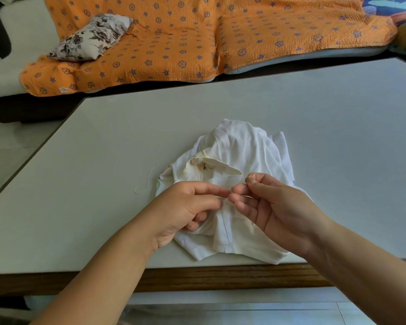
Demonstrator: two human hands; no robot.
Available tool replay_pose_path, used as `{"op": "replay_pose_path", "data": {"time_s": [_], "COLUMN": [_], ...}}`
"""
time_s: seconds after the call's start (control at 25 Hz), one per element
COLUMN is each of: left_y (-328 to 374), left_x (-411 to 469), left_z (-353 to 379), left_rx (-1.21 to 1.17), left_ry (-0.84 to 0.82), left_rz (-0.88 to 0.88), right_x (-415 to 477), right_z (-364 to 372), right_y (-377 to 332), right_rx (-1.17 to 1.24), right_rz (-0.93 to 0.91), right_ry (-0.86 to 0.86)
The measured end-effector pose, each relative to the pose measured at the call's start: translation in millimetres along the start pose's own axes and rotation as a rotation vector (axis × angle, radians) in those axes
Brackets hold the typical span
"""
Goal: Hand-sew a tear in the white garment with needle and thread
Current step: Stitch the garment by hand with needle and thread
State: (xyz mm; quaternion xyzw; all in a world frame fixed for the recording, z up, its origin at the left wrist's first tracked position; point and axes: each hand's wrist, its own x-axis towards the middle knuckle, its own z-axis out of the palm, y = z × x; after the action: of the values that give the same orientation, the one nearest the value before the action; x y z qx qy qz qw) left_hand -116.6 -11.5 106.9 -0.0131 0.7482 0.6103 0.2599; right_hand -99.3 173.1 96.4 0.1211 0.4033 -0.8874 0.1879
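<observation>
1. White polo shirt (239, 146): lies crumpled near the front edge of the table (92, 172). Collar label too small for me to read.
2. Right hand (277, 207), over the shirt: thumb and forefinger pinch a needle (249, 181).
3. Left hand (185, 207), over the shirt's left side: thumb and forefinger tips together. I cannot tell if they hold anything.
4. Loose thread (145, 181): just left of the shirt.

It was a home living room: a pale sofa (17, 43) draped with an orange quilted throw (197, 43) printed with blue stars, a floral cushion (89, 38) on it, and a low wood-edged table (220, 102) over a tiled floor (244, 308).
</observation>
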Motion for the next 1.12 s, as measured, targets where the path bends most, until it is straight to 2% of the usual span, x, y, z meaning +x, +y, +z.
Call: {"op": "replay_pose_path", "data": {"time_s": [0.2, 0.64, 0.92, 1.12], "left_y": [0, -4, -6, -6], "left_x": [-1, 6, 7, 6], "left_z": [1, 5, 10, 10], "left_rx": [0.204, 0.13, 0.146, 0.215], "left_ry": [0.033, 0.124, 0.093, 0.036], "left_rz": [0.054, -0.016, -0.018, 0.048], "right_x": [0, -2, -6, 0], "right_z": [-2, -9, -15, -16], "right_y": [1, -27, -42, -45], "right_rx": [-0.034, -0.011, -0.062, -0.099], "right_rz": [-0.012, -0.122, -0.141, -0.171], "right_ry": [-0.002, -0.019, -0.037, 0.046]}}
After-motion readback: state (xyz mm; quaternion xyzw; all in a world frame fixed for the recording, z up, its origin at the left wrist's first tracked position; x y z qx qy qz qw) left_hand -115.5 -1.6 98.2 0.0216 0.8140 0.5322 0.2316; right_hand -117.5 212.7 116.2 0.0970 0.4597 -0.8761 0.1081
